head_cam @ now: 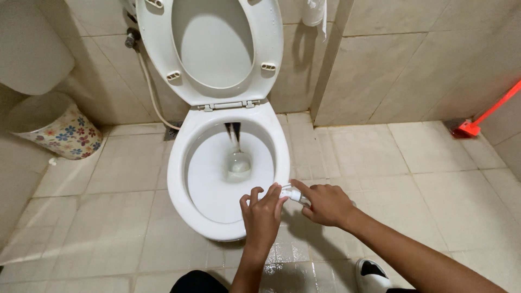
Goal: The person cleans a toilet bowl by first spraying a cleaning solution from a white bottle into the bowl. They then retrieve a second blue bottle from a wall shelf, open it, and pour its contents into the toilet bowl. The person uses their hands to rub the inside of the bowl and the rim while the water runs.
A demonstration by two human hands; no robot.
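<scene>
Right, both hands are at the front rim of the toilet bowl (179, 179), seat and lid (214, 49) flipped up against the wall. Right hand (325, 205) grips a small white spray nozzle (293, 193), probably a bidet sprayer head, just over the bowl's near-right edge. Left hand (263, 214) has fingers curled onto the nozzle tip from the bowl side, so both are clamped on the same piece.

My read: the tip is being twisted or adjusted. To do that well, hold the body still with the right hand, turn only with the left fingertips, and keep the outlet pointed into the bowl, not at the floor tiles (108, 228).

The tiles just in front of the bowl look wet, so footing could slip; the white shoe (372, 274) is near that patch.

Left of the bowl: a floral waste bin (59, 127) and a hose (149, 89) down the wall. Far right of it: a red tool (480, 119) against the wall.
</scene>
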